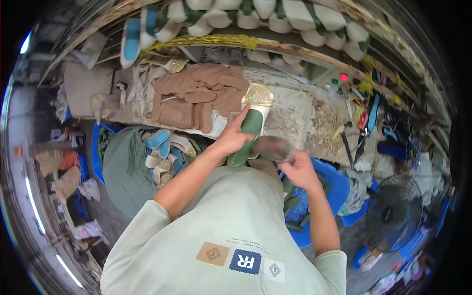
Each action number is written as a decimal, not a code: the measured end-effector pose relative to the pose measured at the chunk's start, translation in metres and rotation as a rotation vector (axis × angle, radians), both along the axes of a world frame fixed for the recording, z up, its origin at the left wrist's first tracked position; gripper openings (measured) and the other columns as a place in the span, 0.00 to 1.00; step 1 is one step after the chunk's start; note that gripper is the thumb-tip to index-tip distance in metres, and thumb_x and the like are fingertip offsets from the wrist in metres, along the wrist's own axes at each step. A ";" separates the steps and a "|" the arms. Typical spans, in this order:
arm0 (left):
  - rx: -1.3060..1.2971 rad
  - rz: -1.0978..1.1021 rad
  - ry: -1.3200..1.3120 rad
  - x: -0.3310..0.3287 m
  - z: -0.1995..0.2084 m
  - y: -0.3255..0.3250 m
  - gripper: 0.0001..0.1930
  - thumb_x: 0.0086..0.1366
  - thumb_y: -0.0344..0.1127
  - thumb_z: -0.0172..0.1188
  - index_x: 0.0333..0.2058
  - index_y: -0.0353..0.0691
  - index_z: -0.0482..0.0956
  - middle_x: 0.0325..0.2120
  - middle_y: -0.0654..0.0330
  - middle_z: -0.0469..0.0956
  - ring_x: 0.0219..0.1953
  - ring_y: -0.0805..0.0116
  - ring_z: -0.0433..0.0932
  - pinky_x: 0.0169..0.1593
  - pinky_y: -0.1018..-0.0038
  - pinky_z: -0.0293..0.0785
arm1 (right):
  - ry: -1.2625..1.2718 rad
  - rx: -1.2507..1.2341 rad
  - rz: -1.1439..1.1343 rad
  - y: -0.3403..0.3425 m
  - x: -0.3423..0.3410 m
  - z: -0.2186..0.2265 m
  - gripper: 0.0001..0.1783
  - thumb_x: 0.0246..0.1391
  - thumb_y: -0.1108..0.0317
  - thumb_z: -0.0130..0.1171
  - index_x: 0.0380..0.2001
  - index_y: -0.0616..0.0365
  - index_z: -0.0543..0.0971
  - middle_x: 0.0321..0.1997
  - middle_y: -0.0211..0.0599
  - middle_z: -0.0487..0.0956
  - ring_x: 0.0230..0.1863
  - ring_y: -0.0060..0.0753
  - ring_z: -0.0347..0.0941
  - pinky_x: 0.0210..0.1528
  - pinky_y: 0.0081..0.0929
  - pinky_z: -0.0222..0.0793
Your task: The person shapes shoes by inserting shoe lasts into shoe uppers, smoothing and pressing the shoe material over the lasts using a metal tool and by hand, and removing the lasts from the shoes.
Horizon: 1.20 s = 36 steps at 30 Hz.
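My left hand (pixel 235 138) is wrapped around a green shoe last (pixel 253 122) in front of my body. A glittery gold shoe upper (pixel 259 94) with a pale edge covers the far end of the last. Close by on the right, my closed right hand (pixel 299 168) grips a dark, rounded tool (pixel 273 148), smeared by motion. Its exact kind cannot be made out. It is beside the near part of the last; whether they touch is unclear.
Tan insoles (pixel 204 91) lie piled on the worn bench (pixel 290 110). A hammer (pixel 346 142) and other tools lie at the right. Blue bins (pixel 339 189) flank me, the left one holding shoes and green cloth (pixel 125 172). A fan (pixel 393 211) stands right; white lasts (pixel 300 17) line the shelf.
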State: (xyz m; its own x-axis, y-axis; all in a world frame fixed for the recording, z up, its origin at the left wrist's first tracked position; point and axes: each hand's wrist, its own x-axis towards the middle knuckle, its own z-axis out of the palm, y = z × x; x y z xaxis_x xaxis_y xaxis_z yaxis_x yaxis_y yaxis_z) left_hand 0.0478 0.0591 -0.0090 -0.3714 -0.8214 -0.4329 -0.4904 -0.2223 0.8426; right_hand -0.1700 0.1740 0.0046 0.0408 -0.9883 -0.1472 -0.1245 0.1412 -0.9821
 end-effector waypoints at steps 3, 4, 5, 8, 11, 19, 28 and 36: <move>0.140 -0.047 0.236 -0.030 -0.011 -0.003 0.49 0.52 0.17 0.59 0.72 0.47 0.51 0.66 0.48 0.61 0.60 0.64 0.69 0.57 0.76 0.68 | 0.391 0.291 0.304 -0.004 -0.006 0.006 0.17 0.52 0.62 0.59 0.31 0.70 0.76 0.21 0.49 0.76 0.24 0.33 0.71 0.32 0.37 0.69; 0.112 -0.096 0.224 -0.038 -0.014 -0.004 0.49 0.52 0.17 0.59 0.72 0.47 0.51 0.66 0.48 0.61 0.60 0.64 0.69 0.58 0.77 0.67 | 0.325 0.385 0.247 -0.003 -0.008 0.010 0.17 0.54 0.61 0.59 0.30 0.69 0.76 0.21 0.47 0.76 0.24 0.32 0.70 0.31 0.35 0.68; 0.080 -0.115 0.213 -0.045 -0.017 -0.008 0.48 0.52 0.16 0.59 0.72 0.46 0.53 0.63 0.46 0.65 0.56 0.58 0.75 0.56 0.70 0.73 | 0.290 0.433 0.206 0.005 -0.010 0.005 0.18 0.55 0.60 0.59 0.30 0.69 0.76 0.21 0.47 0.76 0.24 0.31 0.69 0.31 0.35 0.68; 0.839 0.230 0.359 -0.063 -0.020 -0.033 0.49 0.52 0.16 0.58 0.72 0.46 0.50 0.58 0.45 0.68 0.49 0.52 0.79 0.49 0.58 0.80 | 0.191 0.468 0.073 0.041 0.001 -0.024 0.20 0.58 0.57 0.60 0.30 0.69 0.77 0.22 0.48 0.77 0.24 0.34 0.71 0.31 0.35 0.69; 0.978 0.327 0.249 -0.067 -0.151 -0.043 0.46 0.52 0.16 0.57 0.70 0.44 0.51 0.51 0.44 0.71 0.42 0.51 0.80 0.42 0.51 0.82 | 0.192 0.414 -0.129 0.067 0.039 -0.075 0.21 0.58 0.55 0.61 0.31 0.68 0.78 0.24 0.51 0.78 0.26 0.41 0.75 0.33 0.37 0.70; 0.609 0.263 -0.405 -0.124 -0.165 0.003 0.54 0.51 0.39 0.66 0.72 0.41 0.43 0.57 0.39 0.70 0.57 0.44 0.73 0.60 0.59 0.71 | 0.251 0.641 -0.373 0.094 0.077 -0.114 0.24 0.57 0.50 0.60 0.33 0.66 0.78 0.32 0.64 0.80 0.39 0.69 0.77 0.42 0.56 0.71; 0.167 0.159 -0.943 -0.154 -0.158 0.032 0.54 0.54 0.58 0.64 0.72 0.45 0.44 0.54 0.35 0.68 0.50 0.37 0.75 0.56 0.52 0.72 | 0.238 0.917 -0.260 0.068 0.062 -0.073 0.28 0.58 0.46 0.59 0.35 0.68 0.78 0.29 0.65 0.79 0.36 0.70 0.77 0.40 0.58 0.72; 0.063 0.191 -0.912 -0.153 -0.160 0.043 0.53 0.56 0.59 0.61 0.72 0.47 0.42 0.49 0.42 0.68 0.47 0.40 0.76 0.49 0.46 0.73 | 0.266 0.750 0.042 0.055 0.042 -0.094 0.22 0.60 0.57 0.57 0.38 0.72 0.78 0.39 0.66 0.80 0.39 0.66 0.78 0.41 0.56 0.74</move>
